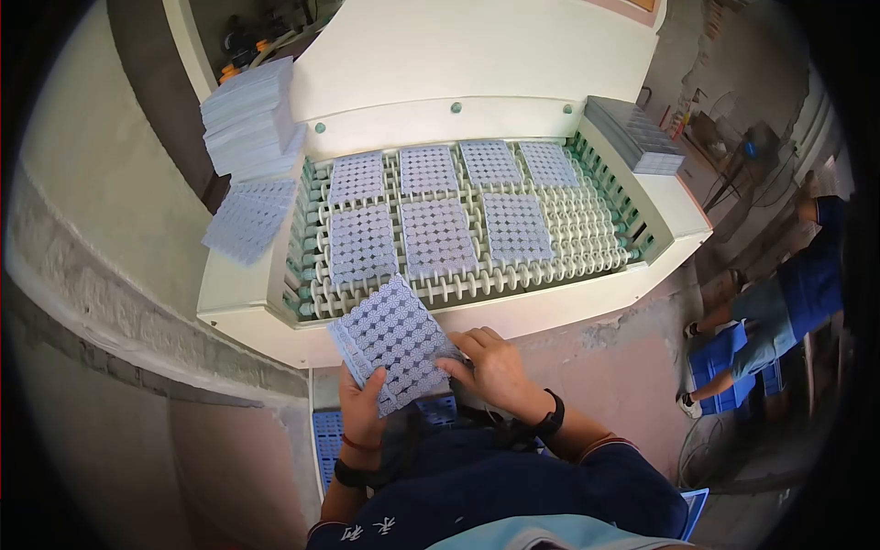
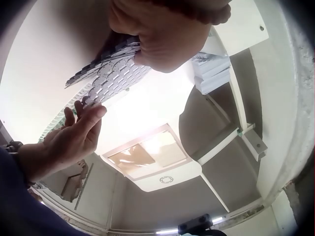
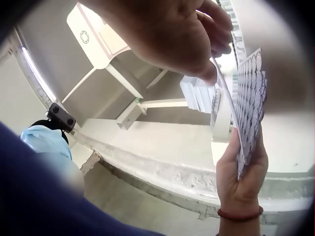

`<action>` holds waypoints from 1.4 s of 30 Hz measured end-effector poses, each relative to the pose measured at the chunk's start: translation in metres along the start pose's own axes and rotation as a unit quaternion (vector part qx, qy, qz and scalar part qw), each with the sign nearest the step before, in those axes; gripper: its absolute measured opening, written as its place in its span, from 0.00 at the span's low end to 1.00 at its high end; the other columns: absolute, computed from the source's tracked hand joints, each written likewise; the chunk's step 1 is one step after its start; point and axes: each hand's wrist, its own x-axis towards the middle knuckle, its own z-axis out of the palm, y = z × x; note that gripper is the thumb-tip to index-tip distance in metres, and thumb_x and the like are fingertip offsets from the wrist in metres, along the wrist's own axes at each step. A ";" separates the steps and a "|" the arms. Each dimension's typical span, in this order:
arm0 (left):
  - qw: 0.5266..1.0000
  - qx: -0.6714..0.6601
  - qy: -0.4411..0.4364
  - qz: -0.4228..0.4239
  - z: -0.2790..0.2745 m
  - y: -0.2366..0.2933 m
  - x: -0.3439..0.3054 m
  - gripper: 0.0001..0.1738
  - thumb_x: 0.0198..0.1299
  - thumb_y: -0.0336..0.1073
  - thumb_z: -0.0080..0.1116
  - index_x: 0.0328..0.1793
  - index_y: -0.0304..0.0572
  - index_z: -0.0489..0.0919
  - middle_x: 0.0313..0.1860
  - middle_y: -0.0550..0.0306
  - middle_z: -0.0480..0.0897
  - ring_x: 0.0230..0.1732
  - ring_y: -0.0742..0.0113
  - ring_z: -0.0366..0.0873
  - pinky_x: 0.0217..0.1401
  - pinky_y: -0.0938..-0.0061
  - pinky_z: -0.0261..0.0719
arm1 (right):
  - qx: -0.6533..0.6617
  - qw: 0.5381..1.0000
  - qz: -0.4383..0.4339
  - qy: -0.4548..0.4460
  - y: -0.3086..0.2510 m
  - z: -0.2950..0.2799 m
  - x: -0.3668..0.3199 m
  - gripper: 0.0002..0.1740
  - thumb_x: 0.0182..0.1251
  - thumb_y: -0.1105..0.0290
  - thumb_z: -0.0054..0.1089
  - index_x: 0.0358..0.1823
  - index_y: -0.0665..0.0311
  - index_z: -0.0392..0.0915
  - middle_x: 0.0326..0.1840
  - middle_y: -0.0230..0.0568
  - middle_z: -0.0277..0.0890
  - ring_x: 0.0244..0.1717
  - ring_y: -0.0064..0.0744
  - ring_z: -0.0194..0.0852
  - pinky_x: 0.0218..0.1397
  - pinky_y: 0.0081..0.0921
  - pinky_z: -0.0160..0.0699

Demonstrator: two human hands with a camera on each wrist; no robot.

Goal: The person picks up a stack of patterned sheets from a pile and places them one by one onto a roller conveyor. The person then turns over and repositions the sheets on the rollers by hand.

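Note:
In front of me I hold a small stack of pale blue-grey circuit board panels (image 1: pixel 394 339), each a grid of round pieces, tilted over the machine's front edge. My left hand (image 1: pixel 364 408) grips the stack at its lower left, thumb across the top face. At the right edge, my right hand (image 1: pixel 497 368) pinches a panel between thumb and fingers. The right wrist view shows a panel edge by the right thumb (image 3: pixel 209 76), standing slightly apart from the others. Beyond, several similar panels (image 1: pixel 435 234) lie in two rows on the machine's white rollers (image 1: pixel 587 225).
Tall stacks of panels (image 1: pixel 247 119) stand on the machine's left side, with a fanned pile (image 1: pixel 247 220) before them. Grey trays (image 1: pixel 632 133) sit on its right side. A blue crate (image 1: pixel 328 445) is below my hands. Another person (image 1: pixel 797 293) is at the right beside blue crates (image 1: pixel 720 357).

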 end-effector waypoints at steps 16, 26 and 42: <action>0.995 -0.084 0.010 -0.051 -0.016 0.007 -0.012 0.24 0.54 0.20 0.50 0.59 0.31 0.65 0.51 0.45 0.75 0.49 0.57 0.76 0.51 0.64 0.77 | -0.163 0.918 0.279 0.231 0.284 -0.149 0.043 0.13 0.51 0.65 0.63 0.34 0.67 0.81 0.15 0.40 0.74 0.17 0.38 0.72 0.25 0.29 0.71; 0.993 -0.076 -0.014 -0.087 -0.005 0.003 -0.007 0.24 0.55 0.20 0.50 0.59 0.31 0.64 0.52 0.45 0.75 0.50 0.55 0.76 0.51 0.63 0.77 | 0.274 0.925 0.245 -0.094 0.095 -0.050 0.017 0.16 0.54 0.65 0.66 0.40 0.69 0.79 0.28 0.35 0.78 0.24 0.18 0.72 0.26 0.15 0.70; 0.996 -0.065 0.033 -0.056 -0.011 0.008 -0.018 0.22 0.56 0.21 0.50 0.59 0.30 0.65 0.51 0.45 0.75 0.50 0.57 0.76 0.52 0.64 0.76 | 0.474 0.791 0.312 -0.229 0.030 0.021 -0.021 0.09 0.62 0.67 0.58 0.32 0.68 0.79 0.19 0.33 0.75 0.17 0.18 0.73 0.16 0.13 0.71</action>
